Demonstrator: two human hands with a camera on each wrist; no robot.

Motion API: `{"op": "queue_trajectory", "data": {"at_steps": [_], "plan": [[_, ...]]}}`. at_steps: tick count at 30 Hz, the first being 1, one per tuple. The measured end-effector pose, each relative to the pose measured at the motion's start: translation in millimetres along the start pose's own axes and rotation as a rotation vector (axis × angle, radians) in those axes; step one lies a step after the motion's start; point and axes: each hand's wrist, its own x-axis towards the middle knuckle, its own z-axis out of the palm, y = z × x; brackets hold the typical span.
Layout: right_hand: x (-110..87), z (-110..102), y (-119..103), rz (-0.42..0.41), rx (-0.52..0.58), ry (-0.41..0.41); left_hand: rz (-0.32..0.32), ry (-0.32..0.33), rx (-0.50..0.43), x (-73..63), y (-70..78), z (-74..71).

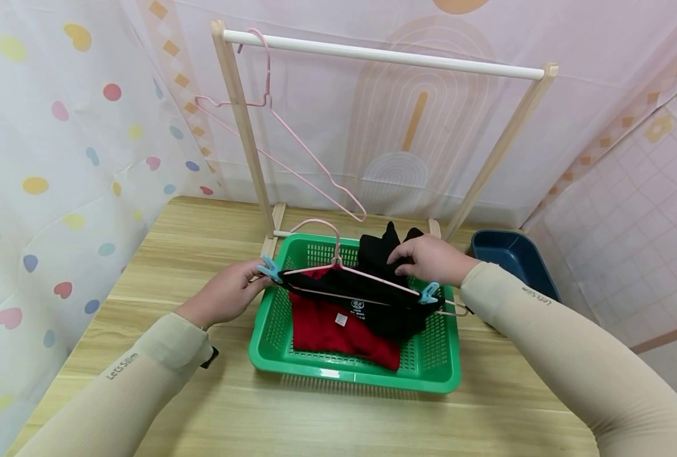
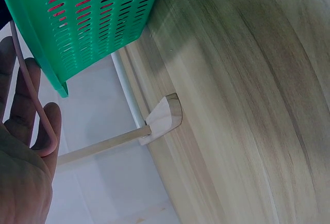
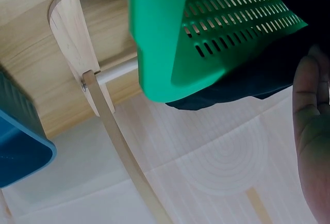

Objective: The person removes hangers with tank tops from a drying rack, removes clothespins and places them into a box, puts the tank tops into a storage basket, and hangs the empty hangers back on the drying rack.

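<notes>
— Principal article?
— Pink hanger (image 1: 336,247), centre of the head view, set across the green basket (image 1: 384,381). On its bar, a black garment (image 1: 392,320), apparently pinned by two light-blue pegs: left clip (image 1: 270,269), right clip (image 1: 428,293).
— Hands?
— Left hand (image 1: 230,295), left of centre: thumb and fingers closed about the hanger's end, next to the left clip. Right hand (image 1: 434,257), right of centre: fingers curved at bunched black cloth (image 1: 373,251); whether they pinch it, cannot be told.
— Handling notes?
— By judgement, the step is arranging black cloth about the clipped hanger. Left end best held steady, lest the bar tip. Loose folds best drawn by the fingertips, gently; a tug could slip the right clip. Bunched cloth and garment may be one piece: unclear, so worth feeling before pulling. Both clips worth testing before any lift.
— Containers?
— Two. Green basket, slotted walls, lower centre: red cloth (image 1: 344,343) with white tag (image 1: 341,319), partly under the black garment; bunched black cloth at the rear rim. Navy basin (image 1: 504,254), right of the basket: contents cannot be told.
</notes>
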Motion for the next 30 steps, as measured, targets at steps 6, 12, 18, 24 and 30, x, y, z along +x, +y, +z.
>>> {"op": "queue_trajectory", "data": {"at_steps": [6,12,18,24,30], "plan": [[-0.9,0,0,-0.003,0.011,-0.014,0.0,-0.001,-0.006,-0.4,0.1,0.3],[-1.9,2,-1,-0.003,0.05,-0.032,0.003,0.0,-0.009,-0.4,-0.8,1.4],[-0.3,3,-2,0.036,0.044,0.022,0.002,0.002,-0.007,-0.8,-1.2,1.9],[3.8,2,0,0.098,0.046,0.111,-0.004,0.001,-0.008,-1.2,-1.3,2.1],[9.2,1,8,0.152,-0.008,0.124,-0.005,0.002,-0.004,-1.1,-1.9,2.5]]}}
